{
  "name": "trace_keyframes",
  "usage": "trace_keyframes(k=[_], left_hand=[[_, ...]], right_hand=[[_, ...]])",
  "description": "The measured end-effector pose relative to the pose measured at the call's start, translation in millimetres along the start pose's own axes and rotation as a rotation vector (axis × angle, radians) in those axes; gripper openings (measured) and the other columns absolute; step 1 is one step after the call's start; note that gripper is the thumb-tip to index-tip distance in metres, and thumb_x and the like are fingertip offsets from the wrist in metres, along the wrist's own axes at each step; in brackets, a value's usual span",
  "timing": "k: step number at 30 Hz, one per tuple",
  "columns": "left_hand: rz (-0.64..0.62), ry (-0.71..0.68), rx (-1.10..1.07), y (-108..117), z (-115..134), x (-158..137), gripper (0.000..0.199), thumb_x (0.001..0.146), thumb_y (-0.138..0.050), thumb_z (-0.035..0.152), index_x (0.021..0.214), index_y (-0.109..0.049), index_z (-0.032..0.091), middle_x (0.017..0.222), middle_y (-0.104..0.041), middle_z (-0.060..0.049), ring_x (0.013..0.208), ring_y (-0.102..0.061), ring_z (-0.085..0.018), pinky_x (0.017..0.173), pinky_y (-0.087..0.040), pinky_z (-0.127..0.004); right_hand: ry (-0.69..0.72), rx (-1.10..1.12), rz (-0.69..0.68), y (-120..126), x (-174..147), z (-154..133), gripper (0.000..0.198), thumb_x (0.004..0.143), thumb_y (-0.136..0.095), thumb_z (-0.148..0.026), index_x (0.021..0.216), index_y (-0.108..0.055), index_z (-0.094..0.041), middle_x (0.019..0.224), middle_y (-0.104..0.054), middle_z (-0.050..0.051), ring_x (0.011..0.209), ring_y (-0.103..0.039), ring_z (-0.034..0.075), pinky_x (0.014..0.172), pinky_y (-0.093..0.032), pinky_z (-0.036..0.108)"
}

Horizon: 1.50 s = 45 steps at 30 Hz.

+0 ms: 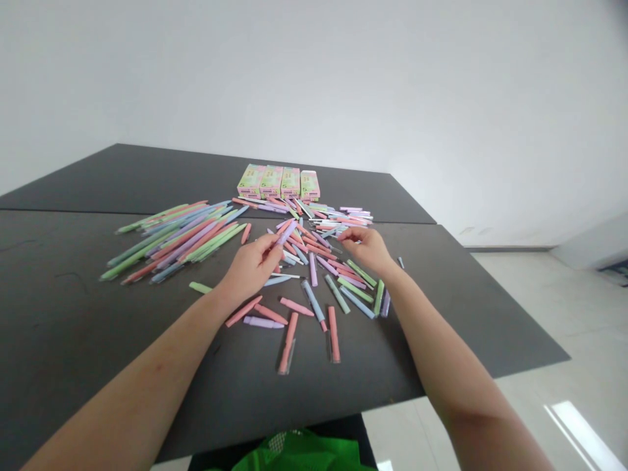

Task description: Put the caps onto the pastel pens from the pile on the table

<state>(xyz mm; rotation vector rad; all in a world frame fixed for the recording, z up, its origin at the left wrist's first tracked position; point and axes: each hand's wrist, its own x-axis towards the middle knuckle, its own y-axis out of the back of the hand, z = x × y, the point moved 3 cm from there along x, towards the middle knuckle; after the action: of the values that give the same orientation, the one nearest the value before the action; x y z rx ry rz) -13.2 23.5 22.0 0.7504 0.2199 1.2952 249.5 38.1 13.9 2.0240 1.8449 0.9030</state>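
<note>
My left hand (251,265) is closed around a purple pen barrel (288,231), which tilts up and away from the fingertips. To the right, my right hand (367,248) hovers over the edge of the pile with thumb and fingers pinched together. Whatever it may hold is too small to make out. Between and below the hands lie loose pen parts in pink, purple, blue and green, among them a pink pen piece (334,333) with a clear cap and a blue pen piece (313,299). Thin white-and-silver pieces (326,222) are heaped beyond my fingers.
A bundle of long assembled-looking pens (184,239) lies on the left of the dark table (73,314). Several pink-and-green boxes (271,182) stand in a row at the back. A seam crosses the table; its right edge drops to a pale floor (530,288).
</note>
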Motion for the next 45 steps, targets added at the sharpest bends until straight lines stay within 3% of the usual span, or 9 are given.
trace_keyframes(k=[5,11,18,25,32,36,39,42,45], left_hand=[[0.007,0.016,0.007,1,1,-1,0.023,0.089,-0.045,0.034,0.087,-0.061,0.018,0.061,-0.063,0.003,0.049,-0.056,-0.012,0.054,-0.041,-0.021],[0.04,0.015,0.027,4,-1,0,0.022,0.089,-0.045,0.034,0.085,-0.061,0.019,0.061,-0.064,0.003,0.052,-0.057,-0.013,0.058,-0.043,-0.023],[0.017,0.021,0.011,3,-3,1,0.022,0.089,-0.045,0.034,0.085,-0.061,0.019,0.064,-0.065,0.002,0.052,-0.058,-0.012,0.056,-0.043,-0.022],[-0.026,0.012,-0.036,0,-1,1,0.026,0.089,-0.046,0.038,0.092,-0.063,0.018,0.067,-0.067,0.001,0.054,-0.06,-0.013,0.053,-0.043,-0.021],[-0.032,0.005,-0.05,-1,0,0,0.031,0.09,-0.045,0.042,0.097,-0.063,0.018,0.065,-0.066,0.0,0.051,-0.058,-0.012,0.05,-0.043,-0.021],[-0.06,-0.008,-0.073,-3,-6,2,0.03,0.092,-0.042,0.042,0.097,-0.06,0.018,0.064,-0.065,0.001,0.046,-0.055,-0.012,0.048,-0.044,-0.022],[-0.069,0.001,-0.101,-4,-10,3,0.028,0.092,-0.042,0.04,0.097,-0.058,0.018,0.064,-0.065,0.0,0.046,-0.056,-0.012,0.05,-0.045,-0.023],[-0.074,0.016,-0.132,-6,-10,3,0.027,0.091,-0.044,0.04,0.097,-0.058,0.018,0.065,-0.065,0.0,0.048,-0.057,-0.013,0.05,-0.046,-0.024],[-0.076,0.026,-0.145,-6,-6,1,0.027,0.091,-0.045,0.041,0.095,-0.058,0.018,0.067,-0.066,-0.001,0.051,-0.06,-0.014,0.05,-0.047,-0.023]], right_hand=[[0.14,-0.231,-0.257,-23,-13,-17,0.02,0.076,-0.058,-0.019,0.086,-0.075,-0.019,0.082,-0.07,0.003,0.071,-0.058,0.015,0.067,-0.042,0.026],[0.243,-0.425,-0.332,-34,-20,-26,0.013,0.078,-0.065,-0.022,0.085,-0.075,-0.018,0.081,-0.068,0.005,0.072,-0.057,0.017,0.067,-0.04,0.027],[0.083,-0.449,-0.011,-13,-3,-4,0.026,0.083,-0.053,-0.014,0.099,-0.073,-0.017,0.097,-0.072,0.008,0.086,-0.063,0.019,0.079,-0.044,0.029],[0.033,-0.619,-0.158,-22,1,19,0.021,0.084,-0.056,-0.023,0.095,-0.074,-0.019,0.098,-0.072,0.009,0.091,-0.063,0.022,0.08,-0.044,0.031],[0.009,-0.622,-0.16,-22,0,16,0.017,0.083,-0.053,-0.019,0.083,-0.07,-0.016,0.084,-0.072,0.009,0.079,-0.062,0.02,0.072,-0.041,0.028],[-0.078,-0.418,-0.072,-9,5,23,0.015,0.084,-0.051,-0.019,0.085,-0.066,-0.016,0.08,-0.072,0.007,0.071,-0.062,0.016,0.067,-0.042,0.026],[-0.155,-0.168,-0.018,-1,8,32,0.023,0.085,-0.048,-0.022,0.1,-0.064,-0.015,0.079,-0.072,0.005,0.064,-0.063,0.013,0.063,-0.044,0.024],[-0.104,-0.147,-0.004,-1,12,35,0.035,0.084,-0.048,-0.021,0.114,-0.064,-0.015,0.076,-0.071,0.002,0.063,-0.061,0.013,0.064,-0.044,0.024],[0.025,-0.299,-0.062,-10,14,32,0.033,0.083,-0.049,-0.02,0.106,-0.072,-0.016,0.076,-0.071,0.004,0.066,-0.06,0.015,0.068,-0.044,0.026]])
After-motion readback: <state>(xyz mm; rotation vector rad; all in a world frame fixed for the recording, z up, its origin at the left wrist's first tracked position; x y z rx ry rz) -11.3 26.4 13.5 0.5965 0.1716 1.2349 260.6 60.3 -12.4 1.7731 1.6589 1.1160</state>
